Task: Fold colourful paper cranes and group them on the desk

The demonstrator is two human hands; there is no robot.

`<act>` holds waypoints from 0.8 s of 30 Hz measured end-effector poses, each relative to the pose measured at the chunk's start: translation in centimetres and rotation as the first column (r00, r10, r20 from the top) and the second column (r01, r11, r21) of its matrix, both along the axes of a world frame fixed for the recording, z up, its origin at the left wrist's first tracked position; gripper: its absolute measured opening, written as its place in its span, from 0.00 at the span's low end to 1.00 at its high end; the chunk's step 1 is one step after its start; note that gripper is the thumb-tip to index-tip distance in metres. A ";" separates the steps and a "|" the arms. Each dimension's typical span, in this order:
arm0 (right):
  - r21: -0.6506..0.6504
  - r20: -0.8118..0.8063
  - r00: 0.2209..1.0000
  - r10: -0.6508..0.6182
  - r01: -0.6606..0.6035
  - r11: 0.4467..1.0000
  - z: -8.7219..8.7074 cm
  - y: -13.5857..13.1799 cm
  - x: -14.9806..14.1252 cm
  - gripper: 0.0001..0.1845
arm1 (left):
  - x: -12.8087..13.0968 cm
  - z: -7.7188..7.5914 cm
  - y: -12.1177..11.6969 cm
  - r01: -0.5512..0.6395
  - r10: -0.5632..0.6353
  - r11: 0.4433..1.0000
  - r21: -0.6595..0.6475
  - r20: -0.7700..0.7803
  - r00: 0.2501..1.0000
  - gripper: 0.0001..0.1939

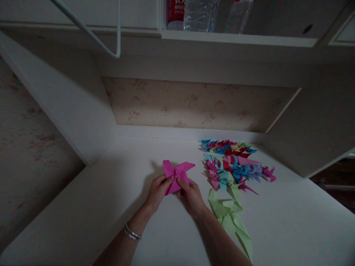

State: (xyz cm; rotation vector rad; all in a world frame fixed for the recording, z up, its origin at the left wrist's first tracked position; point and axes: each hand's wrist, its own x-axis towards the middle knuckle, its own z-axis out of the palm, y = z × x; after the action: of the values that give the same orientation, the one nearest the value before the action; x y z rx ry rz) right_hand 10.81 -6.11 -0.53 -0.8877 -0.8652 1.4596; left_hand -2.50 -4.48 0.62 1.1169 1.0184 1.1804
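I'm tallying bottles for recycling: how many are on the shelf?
3 visible on the shelf: the red-labelled bottle at left, a clear bottle beside it, another clear bottle farther right. More may be hidden.

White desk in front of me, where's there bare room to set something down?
The desk looks bare left of the left hand, out to the side panel. Right of the hands, the folded paper pile and green folded paper crowd it.
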 end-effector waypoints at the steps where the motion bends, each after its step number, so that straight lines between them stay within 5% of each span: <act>1: -0.001 0.004 1.000 -0.001 0.001 1.000 0.0 0.0 0.0 0.16 | 0.0 0.0 0.0 0.004 -0.004 1.000 0.000 0.007 1.000 0.18; 24: 0.011 0.034 0.999 -0.008 0.008 1.000 -0.1 0.0 0.0 0.17 | 0.0 0.1 0.0 0.013 -0.013 1.000 -0.009 -0.012 1.000 0.19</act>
State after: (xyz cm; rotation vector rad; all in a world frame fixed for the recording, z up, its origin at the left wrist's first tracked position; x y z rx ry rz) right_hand 10.82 -6.13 -0.59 -0.9092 -0.8936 1.4349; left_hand -2.48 -4.53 0.71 1.1236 1.0232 1.1591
